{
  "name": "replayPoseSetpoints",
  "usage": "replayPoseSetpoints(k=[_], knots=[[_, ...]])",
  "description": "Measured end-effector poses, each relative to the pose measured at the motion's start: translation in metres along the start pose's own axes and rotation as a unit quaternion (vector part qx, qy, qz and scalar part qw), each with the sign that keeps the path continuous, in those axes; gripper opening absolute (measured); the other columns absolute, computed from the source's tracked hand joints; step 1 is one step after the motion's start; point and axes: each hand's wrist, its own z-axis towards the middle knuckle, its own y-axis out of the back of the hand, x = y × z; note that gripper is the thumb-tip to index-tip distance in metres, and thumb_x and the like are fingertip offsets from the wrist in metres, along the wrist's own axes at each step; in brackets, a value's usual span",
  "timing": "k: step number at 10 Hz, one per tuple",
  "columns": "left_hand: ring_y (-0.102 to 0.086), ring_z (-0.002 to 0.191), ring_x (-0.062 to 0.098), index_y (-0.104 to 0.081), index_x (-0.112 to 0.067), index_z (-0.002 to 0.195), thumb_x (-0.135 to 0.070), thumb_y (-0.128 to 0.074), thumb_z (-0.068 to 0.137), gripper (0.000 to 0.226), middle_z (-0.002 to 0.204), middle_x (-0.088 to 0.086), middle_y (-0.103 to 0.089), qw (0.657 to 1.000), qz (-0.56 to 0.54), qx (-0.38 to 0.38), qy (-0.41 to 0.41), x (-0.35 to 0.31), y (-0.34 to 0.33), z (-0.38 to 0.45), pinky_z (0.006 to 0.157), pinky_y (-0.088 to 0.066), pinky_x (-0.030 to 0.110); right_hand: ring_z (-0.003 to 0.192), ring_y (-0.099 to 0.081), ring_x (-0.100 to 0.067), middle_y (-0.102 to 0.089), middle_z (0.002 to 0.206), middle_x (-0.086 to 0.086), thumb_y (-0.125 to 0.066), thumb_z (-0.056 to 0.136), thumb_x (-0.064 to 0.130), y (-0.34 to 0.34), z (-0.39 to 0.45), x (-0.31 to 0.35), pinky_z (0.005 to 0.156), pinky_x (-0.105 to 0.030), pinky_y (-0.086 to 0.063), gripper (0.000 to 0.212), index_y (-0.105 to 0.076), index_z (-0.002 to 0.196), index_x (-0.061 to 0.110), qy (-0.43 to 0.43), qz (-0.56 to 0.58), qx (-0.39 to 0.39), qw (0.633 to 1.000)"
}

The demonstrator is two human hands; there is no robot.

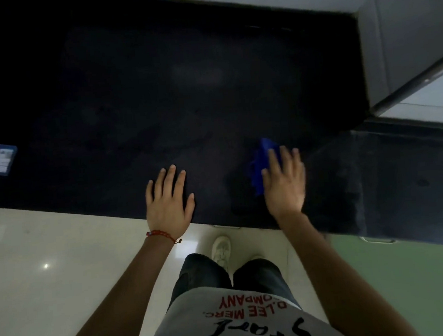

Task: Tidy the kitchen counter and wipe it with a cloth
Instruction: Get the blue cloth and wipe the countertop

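Observation:
A dark, almost black kitchen counter point(182, 91) fills the upper part of the head view. My right hand point(283, 181) lies flat near the counter's front edge, pressing down on a bright blue cloth point(261, 162) that sticks out past my fingers to the left and front. The hand looks slightly blurred. My left hand point(168, 198) rests palm down on the counter's front edge, fingers spread, holding nothing. A red bead bracelet sits on its wrist.
A small blue-edged packet or card point(3, 159) lies at the counter's far left. A grey wall and ledge point(403, 34) close off the right side. Below the counter edge are a pale floor point(50, 261), a green cabinet front point(409, 272) and my white shoe point(221, 248).

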Motion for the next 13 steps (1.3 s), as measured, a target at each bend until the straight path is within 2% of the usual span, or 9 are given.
replayPoseSetpoints(k=[1,2,3,5,7,9,10,12,13], knots=[[-0.045,0.130,0.032,-0.044,-0.014,0.132,-0.040,-0.034,0.087,0.053,0.141,0.013,-0.048,1.000,-0.002,0.003,-0.004,0.002,0.000,-0.001,0.105,-0.034,0.052,0.130,-0.045,-0.028,-0.054,0.136,-0.005,-0.031,0.088,0.037,-0.011,-0.037,0.024,0.103,-0.044,-0.040,0.049,-0.049,0.131,0.021,0.178,-0.055,0.060,0.981],[-0.045,0.130,0.032,-0.044,-0.014,0.132,-0.040,-0.034,0.087,0.053,0.141,0.013,-0.048,1.000,-0.002,0.002,-0.003,0.001,-0.001,0.000,0.105,-0.034,0.052,0.131,-0.044,-0.029,-0.052,0.138,-0.007,-0.035,0.090,0.035,-0.004,-0.012,-0.015,0.104,-0.046,-0.043,0.046,-0.050,0.131,0.021,0.166,-0.056,0.032,0.984],[-0.045,0.130,0.032,-0.044,-0.014,0.132,-0.040,-0.034,0.087,0.053,0.141,0.013,-0.048,1.000,0.002,0.000,-0.001,0.001,-0.001,0.000,0.105,-0.035,0.052,0.143,-0.018,-0.031,-0.030,0.152,-0.011,-0.031,0.096,0.034,0.005,0.011,-0.029,0.116,-0.044,-0.020,0.048,-0.032,0.142,0.018,-0.010,-0.006,0.011,1.000],[-0.046,0.129,0.033,-0.044,-0.014,0.132,-0.040,-0.033,0.087,0.053,0.140,0.013,-0.048,1.000,0.004,0.000,-0.001,0.000,-0.001,0.000,0.104,-0.036,0.052,0.129,-0.047,-0.030,-0.055,0.135,-0.006,-0.033,0.089,0.036,-0.009,-0.028,0.002,0.102,-0.046,-0.042,0.047,-0.051,0.130,0.021,0.209,-0.067,0.054,0.974],[-0.045,0.130,0.033,-0.042,-0.014,0.133,-0.039,-0.033,0.087,0.053,0.141,0.013,-0.048,1.000,0.002,-0.003,-0.002,-0.001,-0.001,-0.001,0.105,-0.034,0.052,0.142,-0.023,-0.032,-0.034,0.150,-0.010,-0.031,0.096,0.032,-0.005,0.018,0.024,0.115,-0.045,-0.027,0.047,-0.035,0.141,0.018,0.051,0.002,-0.005,0.999],[-0.044,0.130,0.033,-0.043,-0.013,0.133,-0.039,-0.033,0.087,0.054,0.141,0.014,-0.047,1.000,0.007,-0.001,-0.002,-0.001,-0.001,-0.001,0.105,-0.035,0.053,0.128,-0.048,-0.030,-0.056,0.134,-0.007,-0.036,0.088,0.035,-0.009,-0.007,-0.013,0.103,-0.042,-0.044,0.046,-0.053,0.128,0.021,0.217,-0.062,0.019,0.974],[-0.045,0.130,0.033,-0.043,-0.013,0.133,-0.039,-0.033,0.087,0.054,0.141,0.014,-0.047,1.000,0.002,0.005,0.003,-0.001,0.001,-0.002,0.105,-0.034,0.053,0.141,-0.024,-0.032,-0.035,0.149,-0.012,-0.033,0.095,0.033,0.005,0.025,-0.038,0.114,-0.047,-0.029,0.048,-0.037,0.140,0.017,0.041,-0.008,-0.004,0.999],[-0.044,0.131,0.032,-0.044,-0.012,0.133,-0.039,-0.031,0.087,0.054,0.142,0.013,-0.047,1.000,-0.002,0.021,0.007,-0.003,0.005,-0.003,0.106,-0.034,0.053,0.134,-0.034,-0.026,-0.053,0.138,-0.005,-0.034,0.090,0.036,-0.018,-0.042,-0.028,0.108,-0.040,-0.033,0.046,-0.045,0.132,0.022,0.242,-0.065,0.016,0.968],[-0.042,0.132,0.033,-0.043,-0.012,0.134,-0.039,-0.029,0.088,0.056,0.143,0.014,-0.045,0.999,-0.009,0.032,0.010,-0.004,0.006,-0.003,0.107,-0.032,0.053,0.135,-0.031,-0.028,-0.051,0.138,-0.010,-0.035,0.091,0.036,-0.005,-0.008,-0.054,0.107,-0.043,-0.037,0.046,-0.048,0.132,0.019,0.158,-0.017,-0.019,0.987]])
